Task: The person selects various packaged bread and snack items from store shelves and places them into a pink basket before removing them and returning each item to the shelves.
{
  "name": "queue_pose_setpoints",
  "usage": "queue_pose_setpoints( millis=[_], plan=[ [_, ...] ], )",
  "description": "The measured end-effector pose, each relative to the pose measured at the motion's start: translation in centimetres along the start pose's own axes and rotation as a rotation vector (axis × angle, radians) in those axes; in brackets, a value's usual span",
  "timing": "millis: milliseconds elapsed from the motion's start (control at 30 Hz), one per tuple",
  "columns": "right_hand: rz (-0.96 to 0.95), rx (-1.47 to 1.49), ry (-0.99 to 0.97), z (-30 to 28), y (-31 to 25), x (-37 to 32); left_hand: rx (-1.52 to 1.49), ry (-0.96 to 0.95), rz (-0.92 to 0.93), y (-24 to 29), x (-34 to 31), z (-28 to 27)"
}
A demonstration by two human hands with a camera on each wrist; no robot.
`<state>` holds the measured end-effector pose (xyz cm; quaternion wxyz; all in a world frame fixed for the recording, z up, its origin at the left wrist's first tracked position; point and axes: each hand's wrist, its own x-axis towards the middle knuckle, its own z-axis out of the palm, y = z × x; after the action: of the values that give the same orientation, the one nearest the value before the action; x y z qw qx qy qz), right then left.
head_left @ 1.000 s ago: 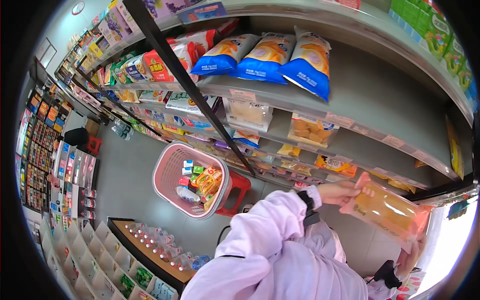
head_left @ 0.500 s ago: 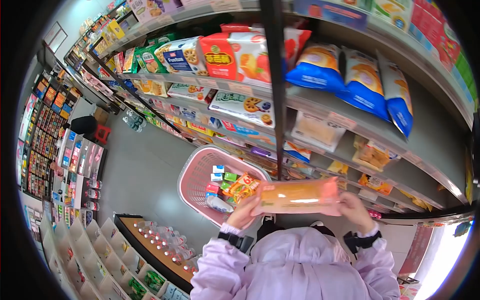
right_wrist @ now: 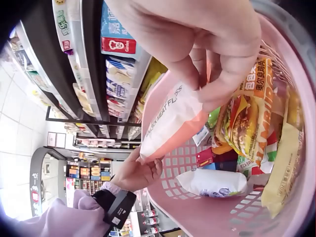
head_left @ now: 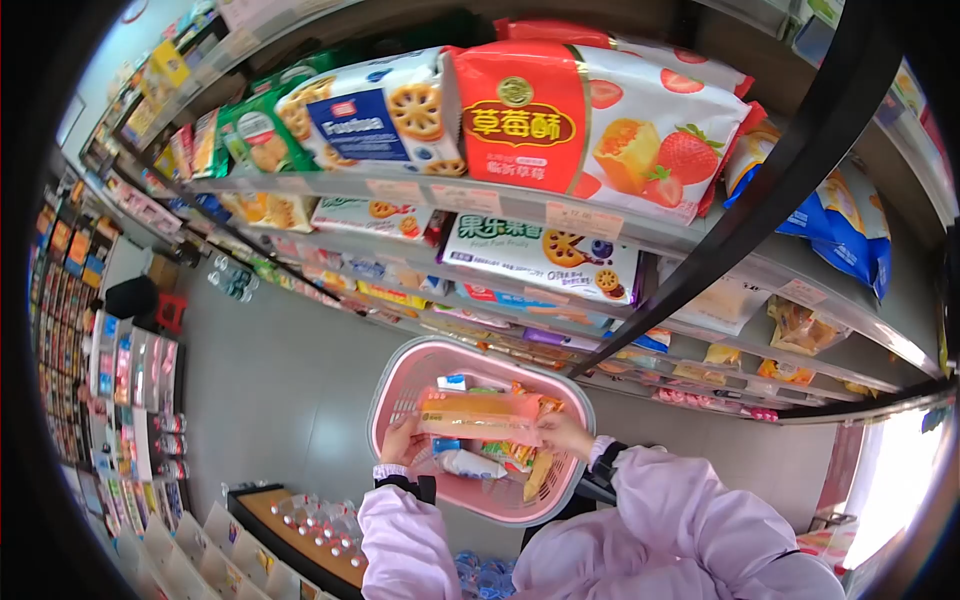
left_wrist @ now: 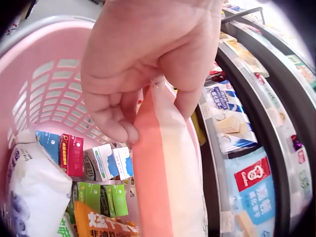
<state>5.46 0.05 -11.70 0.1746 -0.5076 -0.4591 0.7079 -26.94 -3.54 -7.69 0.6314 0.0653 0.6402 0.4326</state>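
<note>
A long pink-and-orange package [head_left: 480,414] spans the mouth of a pink basket [head_left: 388,385]. My left hand [head_left: 402,440] pinches one end of it, and my right hand [head_left: 566,436] pinches the other. In the left wrist view, thumb and fingers of the left hand [left_wrist: 148,59] close on the tip of the package [left_wrist: 160,163]. The right wrist view has the right hand [right_wrist: 202,44] gripping its end of the package [right_wrist: 175,118]. Below it in the basket lie a white package [right_wrist: 212,182], a burger-print package [right_wrist: 244,118], a yellowish package [right_wrist: 286,158] and several small boxes [left_wrist: 71,155].
Shelves of packaged snacks, including a red strawberry package [head_left: 600,120], run above and beside the basket. A dark shelf post [head_left: 760,190] slants down close to the basket's right. Bottles [head_left: 320,525] stand on a low wooden ledge at lower left; grey floor [head_left: 270,380] lies left of the basket.
The package has moved left and down, from in front of the shelves to over the basket, with both hands on its ends. The view has shifted toward the basket and left-hand shelves.
</note>
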Motion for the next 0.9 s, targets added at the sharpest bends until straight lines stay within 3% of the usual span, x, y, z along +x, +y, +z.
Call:
queue_pose_setpoints(
  millis=[100, 233, 300, 367, 433, 467, 500, 533, 567, 633, 700, 767, 833, 900],
  plan=[
    [0.181, 0.007, -0.13, 0.8, -0.6, 1.6, -0.047, -0.009, -0.005, -0.6, 3.8, -0.4],
    [0.131, 0.009, -0.151, 1.7, -0.9, 1.6, -0.099, 0.123, 0.006, -1.1, 5.6, 0.5],
    [0.033, 0.11, -0.162, 1.4, -0.5, 1.2, -0.225, 0.01, 0.052, -2.0, 7.3, -0.6],
    [0.056, 0.2, -0.146, 1.6, 0.2, 0.4, -0.315, -0.042, 0.234, -2.6, 6.7, 0.1],
    [-0.275, -0.363, -0.134, 1.7, 4.1, 1.8, -0.452, 0.085, 0.221, -3.1, 5.3, 1.6],
    [-0.372, -0.242, -0.149, 1.2, 3.9, 0.4, -0.471, 0.009, 0.134, -2.8, 4.1, 2.7],
    [-0.476, -0.127, -0.176, 1.1, 2.7, -1.7, -0.445, 0.032, 0.198, -4.2, 5.2, 1.7],
    [-0.376, -0.181, -0.3, -0.7, -0.9, -4.7, -0.456, -0.024, 0.102, -5.2, 7.3, 0.1],
    [-0.17, -0.007, -0.318, -0.7, 1.8, -4.6, -0.358, 0.051, 0.165, -4.5, 4.0, 2.8],
    [-0.146, -0.187, -0.408, -4.4, -1.9, -9.4, -0.465, 0.097, 0.23, -4.9, 3.0, 3.3],
    [-0.213, -0.115, -0.355, -8.0, -2.4, -13.0, -0.571, 0.08, 0.292, -3.4, -1.9, 7.8],
    [-0.139, -0.109, -0.201, -12.3, -4.7, -18.1, -0.474, -0.03, 0.404, -2.6, -8.7, 14.3],
    [-0.381, -0.184, 0.066, -16.6, -5.2, -22.2, -0.343, -0.154, 0.459, -3.0, -12.0, 18.1],
    [-0.432, -0.214, 0.382, -20.5, -7.9, -27.2, -0.207, -0.442, 0.49, -2.6, -15.9, 23.7]
  ],
)
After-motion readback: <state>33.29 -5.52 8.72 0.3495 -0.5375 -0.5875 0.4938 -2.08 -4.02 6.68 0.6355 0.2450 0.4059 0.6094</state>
